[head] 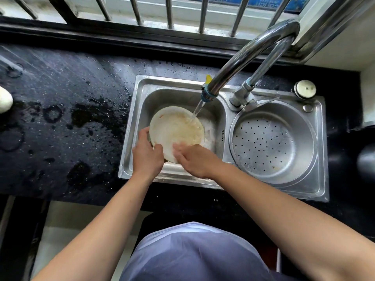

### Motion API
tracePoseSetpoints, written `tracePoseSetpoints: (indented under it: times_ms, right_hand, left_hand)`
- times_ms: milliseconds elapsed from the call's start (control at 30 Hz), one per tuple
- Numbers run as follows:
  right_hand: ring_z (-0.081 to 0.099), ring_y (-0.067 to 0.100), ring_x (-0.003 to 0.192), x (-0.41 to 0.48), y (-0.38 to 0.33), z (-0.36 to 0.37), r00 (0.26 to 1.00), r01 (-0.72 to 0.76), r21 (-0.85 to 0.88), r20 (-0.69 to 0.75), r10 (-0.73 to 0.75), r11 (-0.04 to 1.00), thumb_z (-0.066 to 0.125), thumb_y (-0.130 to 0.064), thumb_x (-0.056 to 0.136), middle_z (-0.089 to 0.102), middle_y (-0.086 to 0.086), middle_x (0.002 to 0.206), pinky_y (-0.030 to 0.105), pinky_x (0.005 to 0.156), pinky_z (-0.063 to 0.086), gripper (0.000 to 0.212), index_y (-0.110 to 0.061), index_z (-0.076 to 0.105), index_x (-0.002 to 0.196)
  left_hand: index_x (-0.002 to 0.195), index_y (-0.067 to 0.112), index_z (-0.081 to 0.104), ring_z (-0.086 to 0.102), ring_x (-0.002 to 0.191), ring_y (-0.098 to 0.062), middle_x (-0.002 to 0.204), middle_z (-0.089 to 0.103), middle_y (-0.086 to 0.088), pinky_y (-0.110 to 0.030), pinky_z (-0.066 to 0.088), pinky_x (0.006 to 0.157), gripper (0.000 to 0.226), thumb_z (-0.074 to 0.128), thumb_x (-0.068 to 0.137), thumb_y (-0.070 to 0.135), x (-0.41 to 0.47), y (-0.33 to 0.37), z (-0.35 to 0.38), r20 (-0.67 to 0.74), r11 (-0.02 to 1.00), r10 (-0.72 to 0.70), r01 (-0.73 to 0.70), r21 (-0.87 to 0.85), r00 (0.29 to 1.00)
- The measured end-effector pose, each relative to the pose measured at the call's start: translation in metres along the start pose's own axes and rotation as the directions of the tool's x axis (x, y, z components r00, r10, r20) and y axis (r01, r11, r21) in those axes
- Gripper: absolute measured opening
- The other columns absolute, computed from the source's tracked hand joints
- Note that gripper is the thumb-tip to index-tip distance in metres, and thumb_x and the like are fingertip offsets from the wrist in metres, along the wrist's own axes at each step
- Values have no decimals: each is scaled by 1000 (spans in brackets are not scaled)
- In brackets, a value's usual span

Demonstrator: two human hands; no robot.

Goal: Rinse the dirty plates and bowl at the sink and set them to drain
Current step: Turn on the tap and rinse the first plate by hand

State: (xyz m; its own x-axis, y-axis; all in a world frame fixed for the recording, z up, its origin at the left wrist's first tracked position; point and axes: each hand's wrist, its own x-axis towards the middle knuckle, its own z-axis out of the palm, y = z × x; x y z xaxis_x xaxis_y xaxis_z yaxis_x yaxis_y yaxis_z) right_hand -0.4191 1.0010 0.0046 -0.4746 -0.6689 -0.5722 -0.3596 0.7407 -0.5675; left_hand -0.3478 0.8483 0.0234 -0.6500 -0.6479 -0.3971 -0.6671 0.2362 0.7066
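Observation:
A white plate point(174, 128) smeared with yellowish residue is tilted over the left sink basin point(150, 96). Water from the tap point(209, 94) strikes the plate's upper right part. My left hand point(147, 154) grips the plate's near left rim, thumb on the face and fingers behind. My right hand point(194, 159) lies with its fingers flat on the plate's lower face, blurred at the tips. More white dishware point(209, 130) shows under the plate in the basin; its shape is hidden.
The right basin holds a round perforated steel strainer tray point(269, 142). The black counter point(60, 122) to the left is wet with puddles, and a white object point(5, 99) sits at its left edge. Window bars point(168, 11) run behind the sink.

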Motion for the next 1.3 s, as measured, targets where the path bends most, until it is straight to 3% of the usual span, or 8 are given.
tracePoseSetpoints:
  times_ms: [100, 200, 400, 500, 700, 967, 1100, 1300]
  right_hand:
    - [38, 43, 143, 8, -1, -8, 980, -149, -84, -144, 136, 985, 31, -36, 107, 44, 20, 155, 46, 114, 37, 51, -5, 44, 146]
    - [11, 37, 158, 19, -23, -12, 995, 70, 78, -75, -64, 994, 36, -27, 108, 8, 13, 172, 43, 126, 17, 57, -11, 24, 161]
    - [56, 36, 127, 0, 3, -9, 995, -54, -1, 85, 54, 999, 33, -43, 99, 67, 10, 130, 41, 99, 50, 50, -12, 64, 123]
    - [40, 40, 139, 8, 7, -14, 977, -211, -57, -39, 209, 976, 40, -47, 95, 43, 17, 154, 44, 108, 44, 68, -7, 40, 150]
    - [25, 32, 154, 13, -13, -9, 984, 163, 166, 49, -173, 973, 35, -39, 96, 28, 8, 167, 47, 123, 26, 60, -27, 36, 155]
    - [13, 40, 156, 13, 3, 7, 995, -90, -307, -74, 71, 947, 49, -42, 104, 16, 25, 167, 51, 127, 8, 74, -21, 10, 163]
    - [56, 38, 123, 22, 4, 1, 997, 60, -178, -44, -69, 982, 51, -22, 104, 47, 15, 149, 43, 91, 48, 60, -28, 27, 158]
    - [60, 29, 84, 23, 4, -10, 995, -8, 201, -99, 29, 980, 62, -23, 100, 70, 11, 94, 34, 72, 43, 14, -13, 68, 106]
  left_hand:
    - [137, 31, 49, 59, 81, -18, 93, 65, 5, -18, 37, 57, 52, 52, 90, 10, -6, 3, 6, 44, 1000, 11, -12, 16, 999]
    - [133, 30, 52, 62, 76, -8, 87, 66, 15, -19, 42, 60, 45, 55, 91, 12, -8, 5, 13, 40, 999, 26, -25, -29, 999]
    - [136, 26, 50, 62, 88, -24, 98, 65, 4, -32, 44, 65, 52, 52, 88, 7, 4, 4, 7, -7, 999, 19, -19, -26, 1000]
    - [136, 28, 50, 62, 79, -16, 90, 64, 8, -27, 43, 60, 52, 53, 87, 9, -1, 3, 12, 31, 1000, 28, -27, -13, 999]
    - [128, 28, 57, 69, 96, -23, 99, 68, 9, -36, 54, 80, 40, 57, 90, 14, 5, 6, 12, 6, 992, -5, 6, -125, 1000]
    - [135, 28, 57, 76, 80, -26, 88, 72, 0, -38, 67, 58, 54, 57, 82, 14, 13, 9, 14, 93, 987, -83, 94, -131, 992]
    - [136, 22, 62, 80, 69, -29, 104, 77, -10, -45, 68, 69, 55, 63, 82, 14, 24, 12, 12, 125, 953, -144, 172, -251, 982]
    - [139, 20, 63, 81, 79, -21, 115, 76, -9, -28, 61, 67, 45, 67, 96, 31, 32, 2, 4, 196, 944, -119, 172, -281, 973]
